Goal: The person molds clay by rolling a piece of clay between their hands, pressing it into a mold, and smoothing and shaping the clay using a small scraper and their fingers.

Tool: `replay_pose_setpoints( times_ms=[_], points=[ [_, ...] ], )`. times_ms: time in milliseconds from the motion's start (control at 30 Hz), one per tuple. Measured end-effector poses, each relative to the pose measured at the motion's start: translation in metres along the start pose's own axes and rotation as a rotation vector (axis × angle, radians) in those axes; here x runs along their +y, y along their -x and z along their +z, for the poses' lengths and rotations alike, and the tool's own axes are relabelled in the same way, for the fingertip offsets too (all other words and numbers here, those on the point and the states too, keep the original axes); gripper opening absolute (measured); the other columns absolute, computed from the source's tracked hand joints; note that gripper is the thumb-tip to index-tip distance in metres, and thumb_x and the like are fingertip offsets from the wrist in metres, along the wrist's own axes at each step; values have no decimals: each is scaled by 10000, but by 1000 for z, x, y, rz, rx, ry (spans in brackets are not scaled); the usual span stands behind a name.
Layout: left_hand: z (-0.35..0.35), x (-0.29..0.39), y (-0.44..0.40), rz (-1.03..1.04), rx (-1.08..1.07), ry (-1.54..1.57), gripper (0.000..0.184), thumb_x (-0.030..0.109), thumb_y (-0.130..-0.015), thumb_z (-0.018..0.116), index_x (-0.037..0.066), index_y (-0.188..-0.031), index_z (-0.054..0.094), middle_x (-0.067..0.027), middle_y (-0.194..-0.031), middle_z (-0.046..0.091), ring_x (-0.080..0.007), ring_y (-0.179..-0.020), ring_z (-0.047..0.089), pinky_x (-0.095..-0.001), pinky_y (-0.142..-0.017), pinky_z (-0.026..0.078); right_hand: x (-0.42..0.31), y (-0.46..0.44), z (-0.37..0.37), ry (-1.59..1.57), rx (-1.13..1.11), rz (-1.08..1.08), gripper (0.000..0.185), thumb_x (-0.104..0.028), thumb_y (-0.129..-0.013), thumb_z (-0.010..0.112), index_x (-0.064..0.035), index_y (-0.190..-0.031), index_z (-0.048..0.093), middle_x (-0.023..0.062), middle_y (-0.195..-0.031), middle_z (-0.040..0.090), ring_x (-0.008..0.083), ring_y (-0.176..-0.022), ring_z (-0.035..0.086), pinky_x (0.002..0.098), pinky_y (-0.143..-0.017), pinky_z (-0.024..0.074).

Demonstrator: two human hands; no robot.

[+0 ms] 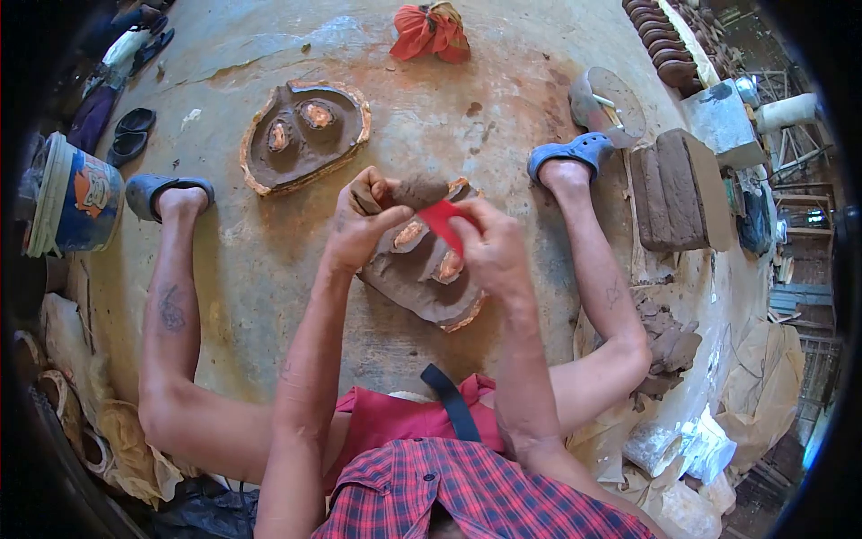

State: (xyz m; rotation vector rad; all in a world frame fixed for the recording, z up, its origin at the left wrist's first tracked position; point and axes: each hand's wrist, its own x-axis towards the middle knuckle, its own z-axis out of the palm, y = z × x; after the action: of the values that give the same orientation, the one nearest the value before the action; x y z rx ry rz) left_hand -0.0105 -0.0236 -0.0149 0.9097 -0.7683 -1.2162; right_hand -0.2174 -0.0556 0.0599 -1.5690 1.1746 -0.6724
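Note:
My left hand (361, 226) is closed around a lump of brown clay (420, 190), held up in front of me. In my right hand (494, 244) is a flat red scraper-like piece (440, 225), pinched between the fingers, its edge at or against the clay lump. Below both hands lies a clay-lined mould (422, 292) with a rough orange rim and two orange raised parts inside; my hands cover some of it. A similar clay-lined mould (352, 153) rests farther off to the left.
A red cloth bundle (431, 34) sits at the far end of the floor. On the right are a round container (588, 103) holding sticks, a big clay block (669, 193) and loose clay (666, 349). A bucket (90, 198) and dark sandals (133, 135) stand left.

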Motion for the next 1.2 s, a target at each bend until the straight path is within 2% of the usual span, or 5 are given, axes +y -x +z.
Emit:
replay_pose_setpoints(
  times_ms=[367,800,933,1033,1200],
  points=[
    [24,29,44,-73,96,-75,386,-105,-753,753,103,-862,447,-29,-908,592,-132,-839,627,-310,-746,563,101,32,-67,581,653,-389,376,-309,-1068,560,-5,-1247,690,157,-1018,753,278,-998,723,376,-902,554],
    [69,-21,94,-483,169,529,443,500,-1030,517,133,-788,461,-65,-774,573,-177,-691,531,-322,-581,421,104,16,-87,-93,482,86,246,-159,-1026,619,32,-1140,723,161,-990,763,216,-883,731,338,-812,574],
    [74,-24,96,-432,281,455,452,472,-1019,566,137,-731,471,-88,-818,608,-183,-678,551,-306,-581,431,140,-23,-103,70,402,-28,505,-386,-1090,497,14,-1380,606,244,-1339,657,337,-1250,635,397,-1068,478],
    [90,-27,94,-431,369,580,139,208,-976,624,85,-1021,577,-210,-1131,667,-338,-1038,683,-464,-821,595,104,-6,-88,165,379,-11,669,-514,-1091,410,39,-1444,536,270,-1486,536,357,-1398,513,410,-1146,399],
    [157,-44,97,-450,221,626,564,218,-1068,540,109,-1566,298,-154,-1555,461,-353,-1364,528,-479,-1113,471,32,55,-26,145,277,-368,886,-687,-1042,308,56,-1497,466,253,-1580,430,395,-1507,342,496,-1238,221]
  ],
)
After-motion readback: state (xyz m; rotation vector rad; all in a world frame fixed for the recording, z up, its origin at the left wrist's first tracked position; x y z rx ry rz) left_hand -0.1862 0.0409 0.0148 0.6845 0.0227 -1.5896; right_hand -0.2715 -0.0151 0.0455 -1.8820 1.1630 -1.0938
